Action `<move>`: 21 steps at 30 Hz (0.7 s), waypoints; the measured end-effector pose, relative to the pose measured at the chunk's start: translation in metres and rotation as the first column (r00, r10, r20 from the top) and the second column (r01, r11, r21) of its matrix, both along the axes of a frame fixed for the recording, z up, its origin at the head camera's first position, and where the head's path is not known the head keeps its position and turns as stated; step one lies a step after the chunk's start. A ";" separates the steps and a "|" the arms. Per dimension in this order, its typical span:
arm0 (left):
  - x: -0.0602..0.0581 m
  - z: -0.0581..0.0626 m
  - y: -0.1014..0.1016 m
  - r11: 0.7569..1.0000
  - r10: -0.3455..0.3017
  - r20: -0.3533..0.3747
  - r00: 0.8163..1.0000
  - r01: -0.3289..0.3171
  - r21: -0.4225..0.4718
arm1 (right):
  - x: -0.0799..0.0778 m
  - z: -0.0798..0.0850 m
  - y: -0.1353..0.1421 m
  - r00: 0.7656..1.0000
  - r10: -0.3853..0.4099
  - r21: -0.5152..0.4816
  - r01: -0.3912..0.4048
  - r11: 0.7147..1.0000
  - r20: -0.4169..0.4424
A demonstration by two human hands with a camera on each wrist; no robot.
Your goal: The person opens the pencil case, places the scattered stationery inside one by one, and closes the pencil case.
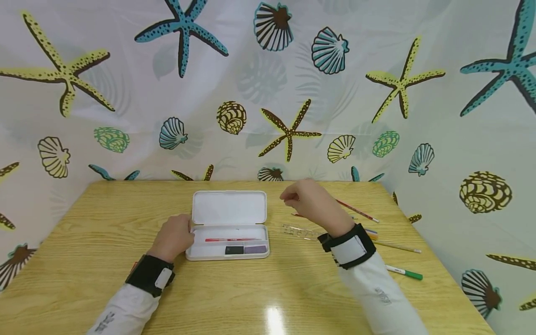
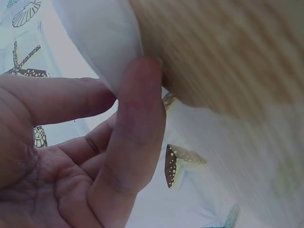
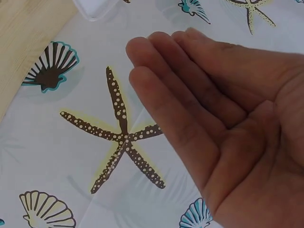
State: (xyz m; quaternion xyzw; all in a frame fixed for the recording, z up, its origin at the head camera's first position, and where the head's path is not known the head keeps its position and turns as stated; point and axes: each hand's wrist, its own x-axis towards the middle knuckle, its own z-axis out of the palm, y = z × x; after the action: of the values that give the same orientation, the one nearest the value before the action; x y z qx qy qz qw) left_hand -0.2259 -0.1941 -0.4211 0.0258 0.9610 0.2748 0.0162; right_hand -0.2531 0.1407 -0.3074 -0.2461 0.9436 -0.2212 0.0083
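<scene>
A white pencil case (image 1: 229, 207) lies unfolded on the table, its lid toward the back. Inside are a slim red pen or pencil (image 1: 230, 239), a black block (image 1: 234, 250) and a purple block (image 1: 255, 250). At the case's left side my left hand (image 1: 172, 238) pinches its edge. The left wrist view shows thumb and index finger at the white rim (image 2: 102, 35). Raised to the right of the lid, my right hand (image 1: 311, 202) holds nothing. Its fingers (image 3: 166, 109) are slightly bent and relaxed in the right wrist view.
Right of the case lies a clear ruler (image 1: 299, 231), partly under the right arm in view. Around that arm are a red pencil (image 1: 358, 211), a tan pencil (image 1: 398, 246) and a green-capped marker (image 1: 404, 271). A patterned cloth (image 1: 234, 158) hangs behind the table.
</scene>
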 end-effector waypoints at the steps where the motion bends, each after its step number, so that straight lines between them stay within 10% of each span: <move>1: 0.000 0.000 0.000 1.000 0.002 0.003 1.000 -0.002 0.002 | 0.000 0.000 0.003 1.000 -0.007 -0.002 0.007 1.000 0.001; 21: 0.000 0.000 -0.001 1.000 0.009 0.017 1.000 -0.009 0.009 | -0.008 -0.013 0.034 0.999 -0.053 0.039 0.052 0.998 0.013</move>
State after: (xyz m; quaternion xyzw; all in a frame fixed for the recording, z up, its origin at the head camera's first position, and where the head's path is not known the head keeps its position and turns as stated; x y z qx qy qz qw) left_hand -0.2263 -0.1946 -0.4214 0.0192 0.9597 0.2794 0.0230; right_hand -0.2613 0.1745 -0.3207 -0.2194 0.9538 -0.2046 0.0137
